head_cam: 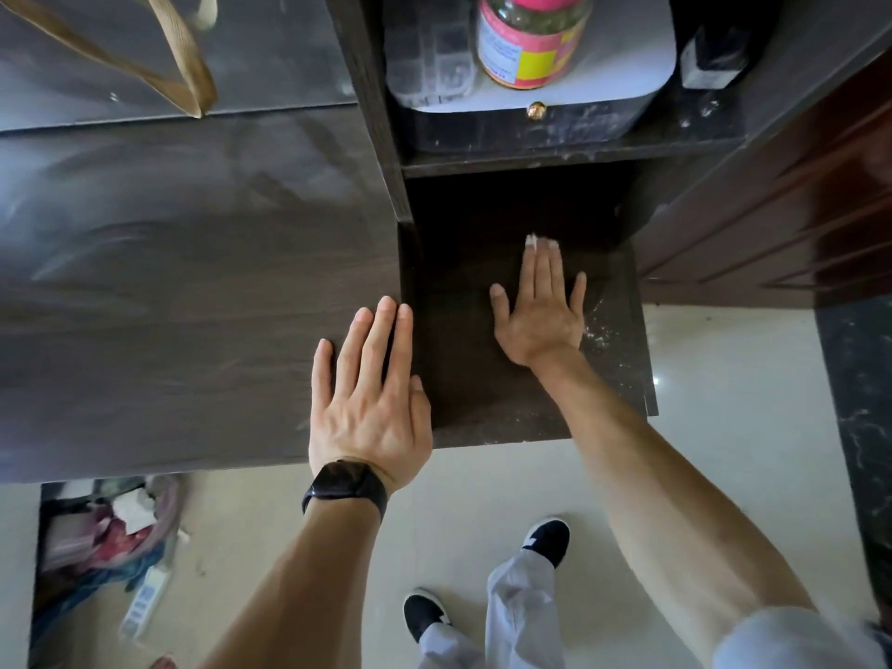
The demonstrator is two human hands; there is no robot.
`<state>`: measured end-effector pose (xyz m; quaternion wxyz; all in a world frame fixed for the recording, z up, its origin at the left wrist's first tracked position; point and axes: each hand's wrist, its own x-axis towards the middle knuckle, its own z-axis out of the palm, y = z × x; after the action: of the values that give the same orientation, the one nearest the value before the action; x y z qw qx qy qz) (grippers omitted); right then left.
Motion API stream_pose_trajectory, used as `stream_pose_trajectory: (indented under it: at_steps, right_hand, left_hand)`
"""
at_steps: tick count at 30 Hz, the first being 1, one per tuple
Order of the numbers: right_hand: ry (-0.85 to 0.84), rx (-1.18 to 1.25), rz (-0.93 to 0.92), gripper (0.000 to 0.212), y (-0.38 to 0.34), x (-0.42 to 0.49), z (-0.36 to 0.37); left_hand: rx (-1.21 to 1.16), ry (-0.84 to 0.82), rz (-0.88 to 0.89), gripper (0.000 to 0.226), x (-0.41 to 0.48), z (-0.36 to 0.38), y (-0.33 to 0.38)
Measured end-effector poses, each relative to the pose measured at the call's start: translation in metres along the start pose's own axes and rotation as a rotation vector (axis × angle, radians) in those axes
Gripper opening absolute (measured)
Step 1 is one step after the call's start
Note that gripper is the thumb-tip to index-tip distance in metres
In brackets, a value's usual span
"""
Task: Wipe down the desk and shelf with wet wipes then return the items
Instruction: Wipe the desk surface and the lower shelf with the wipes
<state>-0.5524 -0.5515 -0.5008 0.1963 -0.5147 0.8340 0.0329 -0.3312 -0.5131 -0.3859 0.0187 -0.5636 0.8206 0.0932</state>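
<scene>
My left hand (371, 393) lies flat with straight fingers on the dark wooden desk (193, 282) near its front right corner. To its right my right hand (538, 306) is flat on the lower dark shelf board (463, 388). It presses a white wet wipe (540, 242), and only a sliver of the wipe shows past the fingertips. White dust specks cover the shelf board right of that hand. On the upper shelf (555, 156) stands a jar (531, 36) with a pink and yellow label.
A clear plastic box (429, 50) and a dark bottle (714, 45) flank the jar, over a drawer with a brass knob (536, 110). A tan strap (183, 74) hangs at top left. A bin of rubbish (106, 538) sits under the desk. A brown door (796, 224) stands at right.
</scene>
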Motion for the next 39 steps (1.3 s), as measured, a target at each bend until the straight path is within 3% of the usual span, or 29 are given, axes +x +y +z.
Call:
stream_pose_trajectory:
  at_steps: [3,7,10,15,17,21,25,29,32,37,39]
  right_hand:
    - [-0.025,-0.013,0.018,0.076,-0.017,0.031,-0.011]
    - [-0.021,-0.015,-0.171,0.077,-0.037,-0.018,0.012]
    - [-0.04,-0.056,-0.273,0.075,-0.013,-0.043,0.021]
    - [0.051,0.036,0.036,0.074,-0.001,0.0,0.014]
    - [0.072,0.051,0.054,0.073,-0.022,0.0,0.019]
    - [0.088,0.002,-0.22,0.07,-0.052,-0.067,0.052]
    - [0.068,0.012,-0.406,0.068,-0.02,-0.134,0.068]
    - [0.102,-0.086,-0.183,0.068,0.025,-0.121,0.058]
    - [0.132,-0.023,-0.026,0.071,0.007,-0.118,0.058]
    - [0.073,-0.009,-0.422,0.065,-0.039,-0.158,0.081]
    - [0.062,-0.037,-0.409,0.065,-0.017,-0.153,0.077]
  left_hand:
    - [0.013,-0.009,0.002,0.066,0.001,0.0,0.0]
    - [0.011,-0.028,0.0,0.066,0.0,-0.001,0.0]
    - [0.006,-0.018,-0.003,0.066,0.0,-0.001,0.0]
    - [0.008,-0.003,0.002,0.066,0.0,0.0,0.0]
    - [0.011,-0.007,0.004,0.067,0.0,0.0,0.001]
    - [0.011,-0.006,-0.005,0.067,0.0,0.0,0.002]
    - [-0.003,-0.007,-0.001,0.066,0.0,-0.001,0.002]
    - [-0.002,0.002,-0.005,0.066,0.0,-0.002,0.002]
    - [-0.003,0.009,-0.003,0.066,0.001,-0.001,0.002]
    - [-0.007,0.003,-0.005,0.065,0.0,0.0,0.001]
    - [-0.008,0.004,-0.005,0.066,0.0,0.0,0.001]
